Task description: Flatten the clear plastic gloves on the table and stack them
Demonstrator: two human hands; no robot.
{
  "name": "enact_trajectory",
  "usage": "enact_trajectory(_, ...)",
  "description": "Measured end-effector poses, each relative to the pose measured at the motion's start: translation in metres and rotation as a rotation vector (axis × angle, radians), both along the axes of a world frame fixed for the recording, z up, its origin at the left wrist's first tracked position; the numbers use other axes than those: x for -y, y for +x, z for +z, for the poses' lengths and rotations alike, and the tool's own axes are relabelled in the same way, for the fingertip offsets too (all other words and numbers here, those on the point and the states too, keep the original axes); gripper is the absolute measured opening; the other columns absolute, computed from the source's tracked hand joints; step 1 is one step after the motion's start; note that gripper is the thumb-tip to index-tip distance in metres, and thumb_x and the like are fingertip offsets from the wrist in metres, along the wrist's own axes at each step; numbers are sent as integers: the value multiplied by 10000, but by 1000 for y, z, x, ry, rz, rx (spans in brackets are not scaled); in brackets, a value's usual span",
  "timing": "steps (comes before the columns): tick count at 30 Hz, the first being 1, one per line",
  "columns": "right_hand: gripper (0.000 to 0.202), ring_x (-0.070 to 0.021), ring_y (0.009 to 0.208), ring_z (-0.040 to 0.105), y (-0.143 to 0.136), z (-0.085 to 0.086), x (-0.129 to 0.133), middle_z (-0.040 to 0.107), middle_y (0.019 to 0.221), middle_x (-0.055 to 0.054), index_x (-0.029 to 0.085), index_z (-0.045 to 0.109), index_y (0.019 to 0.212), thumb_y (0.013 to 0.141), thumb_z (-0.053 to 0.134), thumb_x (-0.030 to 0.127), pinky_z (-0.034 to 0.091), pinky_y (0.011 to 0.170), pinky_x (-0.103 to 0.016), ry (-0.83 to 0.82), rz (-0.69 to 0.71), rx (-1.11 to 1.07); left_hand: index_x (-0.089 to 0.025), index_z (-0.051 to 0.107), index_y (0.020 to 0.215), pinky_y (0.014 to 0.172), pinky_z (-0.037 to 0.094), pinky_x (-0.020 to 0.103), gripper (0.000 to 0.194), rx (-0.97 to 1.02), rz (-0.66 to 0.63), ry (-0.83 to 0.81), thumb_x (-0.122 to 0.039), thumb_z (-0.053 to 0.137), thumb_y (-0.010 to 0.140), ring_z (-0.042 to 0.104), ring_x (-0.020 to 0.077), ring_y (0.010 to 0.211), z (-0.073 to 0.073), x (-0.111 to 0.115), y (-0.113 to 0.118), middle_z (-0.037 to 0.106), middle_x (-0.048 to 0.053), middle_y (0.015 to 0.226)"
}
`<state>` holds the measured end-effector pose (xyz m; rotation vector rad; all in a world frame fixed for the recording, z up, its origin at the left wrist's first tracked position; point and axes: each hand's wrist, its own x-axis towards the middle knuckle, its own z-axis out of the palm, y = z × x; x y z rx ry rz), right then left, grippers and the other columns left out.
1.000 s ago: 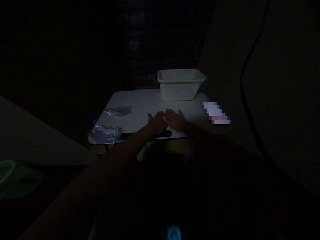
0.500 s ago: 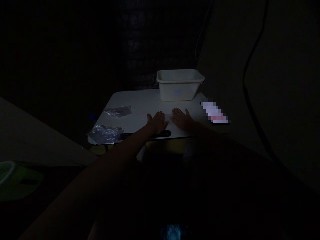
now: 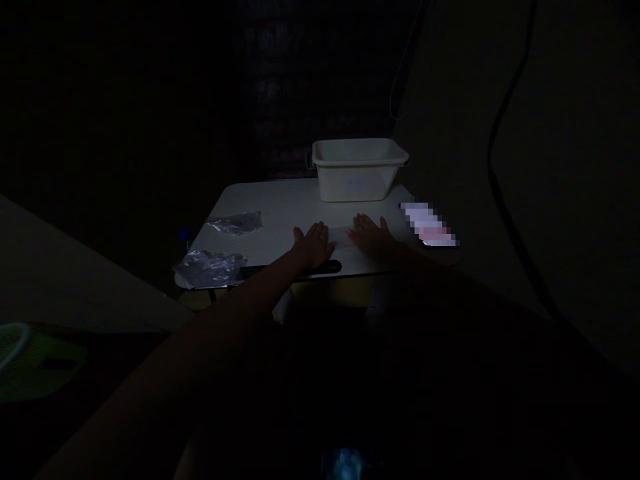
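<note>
My left hand (image 3: 313, 245) lies flat with its fingers spread near the front middle of the white table (image 3: 285, 200). A clear plastic sheet or bag (image 3: 341, 239), faint in the dim light, lies between my hands. My right hand (image 3: 369, 236) rests palm down at its right side, fingers stretched out. Just in front of my left hand is a black handle (image 3: 327, 267), which runs under my left forearm; what it belongs to is partly hidden. Neither hand grips anything.
A white tub (image 3: 356, 182) stands at the back right. Crumpled clear plastic bags (image 3: 239, 223) (image 3: 210, 269) lie on the left. A blurred-out phone-like object (image 3: 429, 225) is at the right edge. A green basket (image 3: 45, 367) is at the lower left.
My right hand has slid a little to the right, away from my left hand, and more of the clear plastic shows between them. My left hand has barely moved.
</note>
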<state>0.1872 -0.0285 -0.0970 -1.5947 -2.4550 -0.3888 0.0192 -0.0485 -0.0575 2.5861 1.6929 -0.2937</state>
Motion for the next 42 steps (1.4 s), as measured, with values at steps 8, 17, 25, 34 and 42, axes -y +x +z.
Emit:
enact_trajectory(8,560,-273,1154,313,1,-2,3,405,1215,-198,44,403,1157,838,118,405,176,895,-564,137,-124,-48,-94,99,1300,917,116,553,576,-4,-2,5,-410,46,822,45,241,1239,-2,-2,-1,81,106,1363)
enact_trajectory(17,588,-254,1184,266,3,5,3,357,1253,-186,41,373,1187,832,85,411,136,918,-563,4,-185,-66,-94,97,1301,921,125,544,570,-24,-4,10,-404,53,824,43,243,1238,-1,-1,0,89,102,1363)
enact_trajectory(25,562,-270,1199,223,4,21,1,315,1277,-188,24,332,1213,833,124,381,126,919,-563,-65,-215,-92,-91,102,1299,917,124,551,575,-11,-2,6,-408,46,823,50,240,1238,-2,-2,0,85,102,1363)
enact_trajectory(34,532,-194,1212,211,-48,22,5,289,1310,-116,99,298,1240,842,90,385,149,953,-489,-210,96,-52,-129,93,1303,913,140,544,536,-20,-5,-6,-374,74,827,52,233,1239,0,0,0,102,101,1362)
enact_trajectory(42,531,-217,1206,226,-40,11,3,284,1307,-136,91,321,1226,844,93,381,162,929,-527,-147,78,-9,-112,124,1297,919,118,545,536,2,14,3,-361,60,827,59,220,1240,-3,-1,0,96,102,1362)
